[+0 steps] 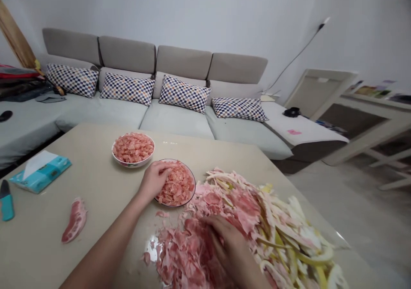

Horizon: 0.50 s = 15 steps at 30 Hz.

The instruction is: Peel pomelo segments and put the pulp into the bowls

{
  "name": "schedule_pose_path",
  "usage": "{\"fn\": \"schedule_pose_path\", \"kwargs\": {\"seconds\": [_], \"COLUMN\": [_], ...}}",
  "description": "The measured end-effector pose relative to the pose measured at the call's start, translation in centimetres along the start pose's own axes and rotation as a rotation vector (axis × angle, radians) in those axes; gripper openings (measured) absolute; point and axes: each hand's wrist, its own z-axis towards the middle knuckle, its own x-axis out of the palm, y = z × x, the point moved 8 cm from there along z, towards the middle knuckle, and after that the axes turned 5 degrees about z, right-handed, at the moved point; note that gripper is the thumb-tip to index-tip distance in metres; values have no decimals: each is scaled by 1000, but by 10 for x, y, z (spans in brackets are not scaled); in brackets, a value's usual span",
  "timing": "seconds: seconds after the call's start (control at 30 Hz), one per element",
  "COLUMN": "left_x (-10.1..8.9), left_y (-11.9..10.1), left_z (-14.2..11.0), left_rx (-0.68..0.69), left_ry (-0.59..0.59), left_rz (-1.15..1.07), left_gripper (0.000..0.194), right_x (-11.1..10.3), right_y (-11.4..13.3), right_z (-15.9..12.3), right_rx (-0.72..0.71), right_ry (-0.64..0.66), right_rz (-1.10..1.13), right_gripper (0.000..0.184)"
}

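Observation:
My left hand (156, 178) reaches over a dark-rimmed plate (195, 185) heaped with pink pomelo pulp (178, 184). Its fingers are closed together, with their tips at the pulp. My right hand (226, 242) is above a pile of pink pomelo membranes (189, 252) lying on the table. Thumb and fingers are drawn together there; anything between them is hidden. To the left of my arm lies a single pomelo segment (75, 220), partly peeled. Behind the plate stands a white bowl (133, 165), full of the same pulp.
Strips of yellow-white pomelo peel (298, 246) spread over the table's right side. On the left are a blue tissue pack (45, 173) and a knife with a teal handle (7, 205). A grey sofa (180, 117) with patterned cushions runs behind the table (96, 152).

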Motion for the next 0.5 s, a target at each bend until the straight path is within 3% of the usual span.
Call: {"fn": "schedule_pose_path", "kwargs": {"seconds": [0.37, 0.5], "left_x": [2, 3], "left_y": [-1, -6], "left_z": [20, 24], "left_rx": [106, 166], "left_ry": [146, 174], "left_rz": [267, 359], "left_gripper": [18, 11], "right_x": [24, 22], "right_y": [-7, -8], "right_z": [-28, -37], "right_rx": [-25, -110], "right_ry": [2, -8], "right_rz": [-155, -235], "right_gripper": [24, 40]}}
